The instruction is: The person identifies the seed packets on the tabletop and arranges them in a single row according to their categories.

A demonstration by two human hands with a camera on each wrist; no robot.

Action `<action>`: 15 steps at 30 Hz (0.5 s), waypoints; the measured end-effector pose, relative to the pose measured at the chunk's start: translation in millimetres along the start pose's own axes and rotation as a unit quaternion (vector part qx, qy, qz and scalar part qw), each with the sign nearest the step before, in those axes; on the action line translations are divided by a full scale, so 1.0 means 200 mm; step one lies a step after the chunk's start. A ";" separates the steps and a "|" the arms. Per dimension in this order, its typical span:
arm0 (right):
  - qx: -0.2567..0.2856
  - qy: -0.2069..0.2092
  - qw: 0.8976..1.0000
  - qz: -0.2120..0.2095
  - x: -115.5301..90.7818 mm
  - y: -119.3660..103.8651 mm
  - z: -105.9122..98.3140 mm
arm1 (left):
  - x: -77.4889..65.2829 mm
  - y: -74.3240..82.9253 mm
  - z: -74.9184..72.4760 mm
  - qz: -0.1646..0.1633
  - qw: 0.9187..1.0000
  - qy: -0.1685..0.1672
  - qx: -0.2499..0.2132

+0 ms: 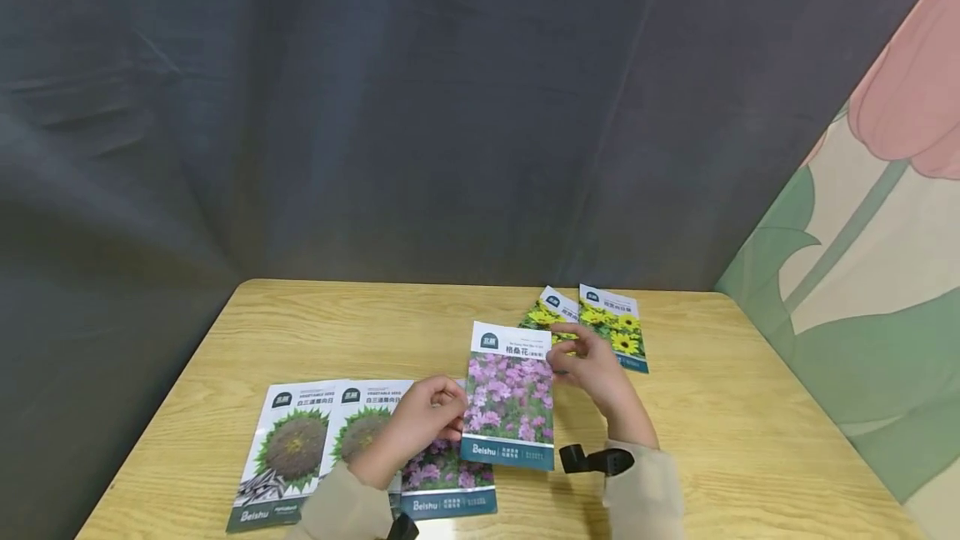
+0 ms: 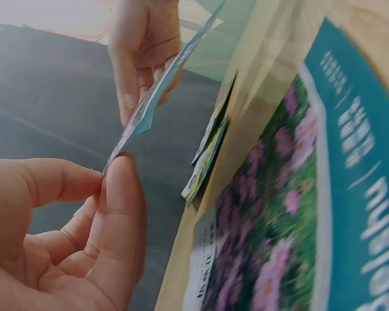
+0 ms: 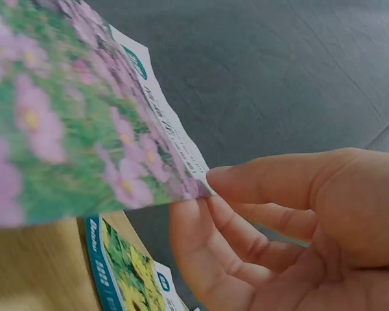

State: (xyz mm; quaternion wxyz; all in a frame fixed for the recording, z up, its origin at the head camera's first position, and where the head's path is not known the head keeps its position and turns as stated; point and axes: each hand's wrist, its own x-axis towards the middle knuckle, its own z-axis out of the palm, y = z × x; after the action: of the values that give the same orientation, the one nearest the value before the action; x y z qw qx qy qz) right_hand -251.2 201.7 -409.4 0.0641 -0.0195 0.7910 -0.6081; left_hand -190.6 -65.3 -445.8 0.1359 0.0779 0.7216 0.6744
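A seed packet with pink flowers (image 1: 509, 394) is held up over the table, its printed front facing me. My left hand (image 1: 431, 415) pinches its left edge between thumb and forefinger, as the left wrist view shows from the side. At the upper right edge, my right hand (image 1: 596, 365) pinches it between thumb and fingers (image 3: 246, 188). Beneath the raised packet lies a second pink-flower packet (image 1: 450, 500), partly covered by it and by my left hand.
Two sunflower-head packets (image 1: 292, 448) lie side by side at the left, one partly behind my left arm. Toward the back right are two yellow-flower packets (image 1: 618, 323), one partly hidden. Behind the wooden table (image 1: 750, 440) hangs a dark curtain (image 1: 480, 107).
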 end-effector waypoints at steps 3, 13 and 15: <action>-0.018 0.007 1.000 0.000 0.00 0.00 -0.02 | -0.01 -0.01 0.02 -0.010 1.000 -0.015 0.004; -0.057 -0.002 0.998 0.020 0.00 0.03 -0.07 | -0.03 -0.03 0.11 -0.029 0.999 -0.035 0.018; -0.070 -0.005 0.997 0.028 0.00 0.05 -0.07 | -0.03 -0.04 0.13 -0.031 0.999 -0.036 0.015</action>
State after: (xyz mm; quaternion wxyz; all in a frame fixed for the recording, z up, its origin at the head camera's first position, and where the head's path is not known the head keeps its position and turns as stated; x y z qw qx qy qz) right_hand -252.3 217.3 -415.0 0.0835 -0.0049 0.8317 -0.5488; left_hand -176.0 -42.9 -454.8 0.1812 0.0822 0.7283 0.6558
